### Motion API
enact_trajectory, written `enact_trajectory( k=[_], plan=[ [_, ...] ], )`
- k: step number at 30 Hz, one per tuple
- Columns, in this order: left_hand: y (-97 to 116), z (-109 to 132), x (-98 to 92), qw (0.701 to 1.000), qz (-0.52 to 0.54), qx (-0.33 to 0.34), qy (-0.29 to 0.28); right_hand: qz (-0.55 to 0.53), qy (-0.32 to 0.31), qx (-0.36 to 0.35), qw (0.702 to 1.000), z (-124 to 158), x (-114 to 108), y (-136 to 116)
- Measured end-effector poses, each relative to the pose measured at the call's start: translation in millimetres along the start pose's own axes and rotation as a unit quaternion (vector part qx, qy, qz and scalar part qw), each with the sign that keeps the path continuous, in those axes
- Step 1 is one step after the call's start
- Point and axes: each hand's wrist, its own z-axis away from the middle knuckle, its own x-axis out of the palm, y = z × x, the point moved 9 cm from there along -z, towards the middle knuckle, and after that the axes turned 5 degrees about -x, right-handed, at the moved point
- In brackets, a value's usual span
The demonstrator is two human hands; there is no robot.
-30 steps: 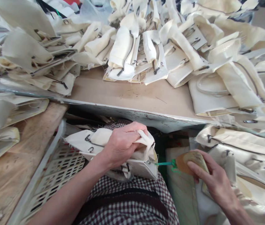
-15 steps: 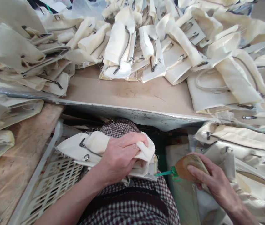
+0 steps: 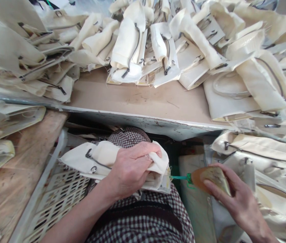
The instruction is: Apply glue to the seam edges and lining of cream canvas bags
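Note:
My left hand [image 3: 130, 167] is closed around a folded cream fabric piece [image 3: 94, 158] with a dark zipper and metal rings, held on my lap over a checked garment [image 3: 137, 222]. My right hand [image 3: 236, 199] grips a tan squeeze bottle [image 3: 208, 176] with a green nozzle [image 3: 180, 177]. The nozzle tip points left and touches the right edge of the fabric piece near my left fingers.
A brown worktable [image 3: 137, 101] with a chipped pale edge lies ahead, heaped at the back with many cream zippered pieces [image 3: 132, 50]. More pieces are stacked at the right [image 3: 259, 152] and left [image 3: 1, 121]. A white slatted crate [image 3: 64, 195] sits at my lower left.
The bottle has moved slightly up and its nozzle has closed onto the fabric's right edge. My left hand has kept its grip, shifting the piece slightly.

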Motion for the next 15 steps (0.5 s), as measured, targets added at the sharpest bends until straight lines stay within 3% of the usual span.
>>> enact_trajectory(
  k=[7,12,15],
  plan=[
    [0,2,1.8,1.000,0.002,0.004,-0.001,-0.066,-0.038,0.104,0.992,8,11,-17],
    [0,4,-0.5,1.000,0.005,-0.001,0.001,-0.090,0.003,0.116,0.989,7,9,-16],
    [1,4,-1.6,1.000,0.002,0.002,0.004,-0.116,-0.003,0.118,0.986,10,14,-9]
  ],
)
